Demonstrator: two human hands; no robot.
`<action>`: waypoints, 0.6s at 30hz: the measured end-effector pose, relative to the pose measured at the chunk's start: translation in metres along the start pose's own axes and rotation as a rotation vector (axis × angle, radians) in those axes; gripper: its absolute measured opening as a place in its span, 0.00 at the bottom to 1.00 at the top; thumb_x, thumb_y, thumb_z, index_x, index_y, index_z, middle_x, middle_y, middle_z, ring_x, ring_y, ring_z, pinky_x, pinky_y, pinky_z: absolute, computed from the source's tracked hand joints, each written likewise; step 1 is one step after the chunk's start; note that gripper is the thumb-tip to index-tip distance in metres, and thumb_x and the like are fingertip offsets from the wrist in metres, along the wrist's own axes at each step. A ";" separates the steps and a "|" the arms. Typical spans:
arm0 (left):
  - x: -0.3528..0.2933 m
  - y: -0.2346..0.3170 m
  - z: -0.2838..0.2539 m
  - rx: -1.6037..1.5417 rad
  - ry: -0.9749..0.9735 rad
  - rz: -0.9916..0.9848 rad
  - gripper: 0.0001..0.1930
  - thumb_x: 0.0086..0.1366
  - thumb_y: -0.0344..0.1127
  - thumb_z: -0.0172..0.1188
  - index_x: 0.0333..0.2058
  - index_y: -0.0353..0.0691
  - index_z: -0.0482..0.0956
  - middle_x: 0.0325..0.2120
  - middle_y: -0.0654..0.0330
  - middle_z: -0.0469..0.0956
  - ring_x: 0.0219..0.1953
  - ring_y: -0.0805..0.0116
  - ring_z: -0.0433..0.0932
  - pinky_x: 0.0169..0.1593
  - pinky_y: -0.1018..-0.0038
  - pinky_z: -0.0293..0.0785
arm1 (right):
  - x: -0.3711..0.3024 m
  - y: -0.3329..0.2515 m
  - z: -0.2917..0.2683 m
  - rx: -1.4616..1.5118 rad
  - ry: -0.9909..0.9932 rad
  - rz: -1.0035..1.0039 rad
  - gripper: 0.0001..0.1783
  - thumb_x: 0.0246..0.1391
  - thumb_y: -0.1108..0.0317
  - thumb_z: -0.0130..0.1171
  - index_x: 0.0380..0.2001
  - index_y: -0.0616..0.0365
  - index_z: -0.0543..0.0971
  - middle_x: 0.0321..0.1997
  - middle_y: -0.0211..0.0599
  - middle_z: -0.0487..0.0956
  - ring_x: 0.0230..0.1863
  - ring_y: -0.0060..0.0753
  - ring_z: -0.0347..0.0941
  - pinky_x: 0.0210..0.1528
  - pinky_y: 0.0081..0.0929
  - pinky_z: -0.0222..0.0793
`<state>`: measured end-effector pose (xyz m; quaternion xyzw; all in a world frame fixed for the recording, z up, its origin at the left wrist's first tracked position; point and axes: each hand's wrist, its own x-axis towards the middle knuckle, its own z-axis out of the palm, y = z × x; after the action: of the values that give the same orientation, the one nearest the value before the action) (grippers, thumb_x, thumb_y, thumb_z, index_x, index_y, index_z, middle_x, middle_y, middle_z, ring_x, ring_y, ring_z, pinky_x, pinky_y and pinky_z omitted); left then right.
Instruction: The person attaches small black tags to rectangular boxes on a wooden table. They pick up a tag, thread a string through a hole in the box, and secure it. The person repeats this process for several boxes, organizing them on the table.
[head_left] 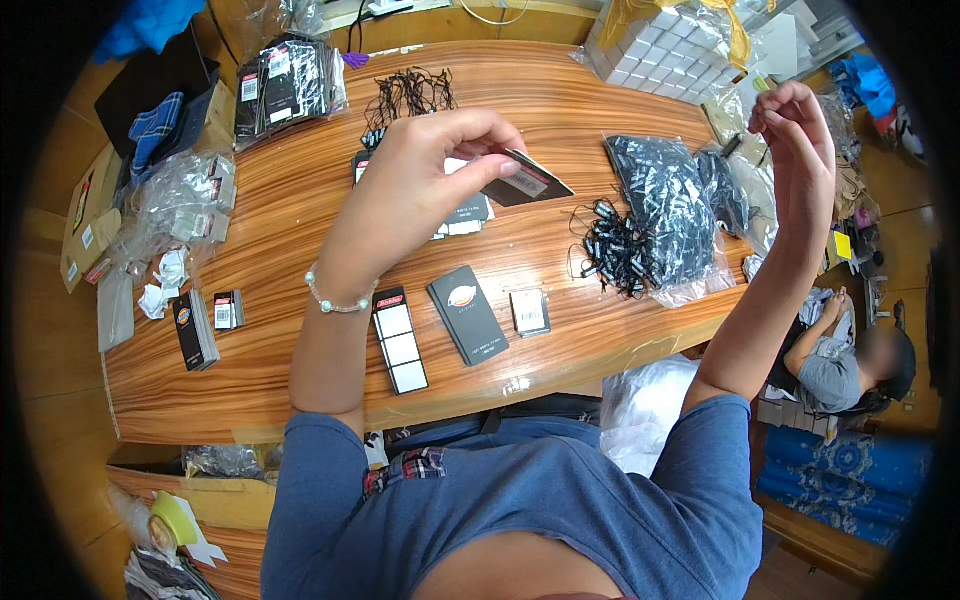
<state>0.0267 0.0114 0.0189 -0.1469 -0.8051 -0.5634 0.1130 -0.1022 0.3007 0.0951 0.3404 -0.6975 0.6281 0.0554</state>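
Note:
My left hand point(425, 185), with a beaded bracelet on its wrist, pinches a dark hang tag point(545, 187) with a pale label between thumb and fingers, above the table. Raised at the far right, my right hand point(797, 130) has its fingertips pressed together; what they hold, if anything, is too small to make out. A small black piece point(733, 145) shows just left of it, and I cannot tell whether it is joined to the hand. Below the left hand lie a stack of grey tags point(468, 315), a black card with white panels point(401, 343) and small barcode labels point(530, 312).
Black string fasteners point(615, 245) lie beside a full plastic bag point(665, 200) on the wooden table point(560, 110). Bagged tags point(290, 90), more cords point(412, 95) and white boxes point(660, 55) stand at the back. Another person point(840, 365) sits at the right.

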 end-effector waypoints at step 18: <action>0.015 -0.017 0.030 -0.210 -0.253 -0.247 0.05 0.52 0.29 0.58 0.28 0.36 0.76 0.38 0.58 0.73 0.40 0.73 0.71 0.40 0.79 0.69 | 0.002 0.038 0.114 0.724 -0.107 0.019 0.08 0.54 0.70 0.49 0.37 0.61 0.70 0.20 0.34 0.73 0.20 0.22 0.66 0.29 0.15 0.60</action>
<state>0.0063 0.0354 -0.0014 -0.1275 -0.7616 -0.6309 -0.0751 -0.0848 0.1949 0.0411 0.3638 -0.4351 0.8161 -0.1110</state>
